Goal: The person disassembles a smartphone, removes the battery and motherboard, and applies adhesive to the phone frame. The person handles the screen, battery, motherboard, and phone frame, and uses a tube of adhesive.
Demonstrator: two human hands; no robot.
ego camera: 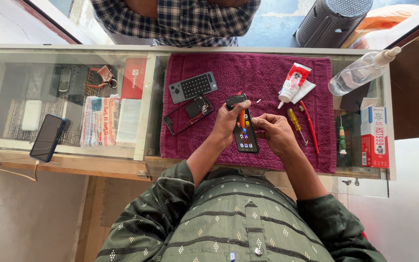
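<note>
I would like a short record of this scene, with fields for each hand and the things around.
left hand: holds lit smartphone near its top
right hand: fingers at phone's right edge
surface: maroon towel on glass counter
left of the phone: opened phone body, grey back cover
right of the phone: glue tube, yellow screwdriver, red tool

Phone-repair shop: glass counter (73, 51), screwdrivers (296, 123)

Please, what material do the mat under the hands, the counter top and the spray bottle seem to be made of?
The mat looks like terry cloth, dark red: soft, fuzzy pile, matte. The counter top looks like clear glass in a pale frame: items on the shelf below show through, with faint reflections. The spray bottle is probably clear plastic with a white nozzle; see-through and glossy, though glass cannot be excluded.
</note>
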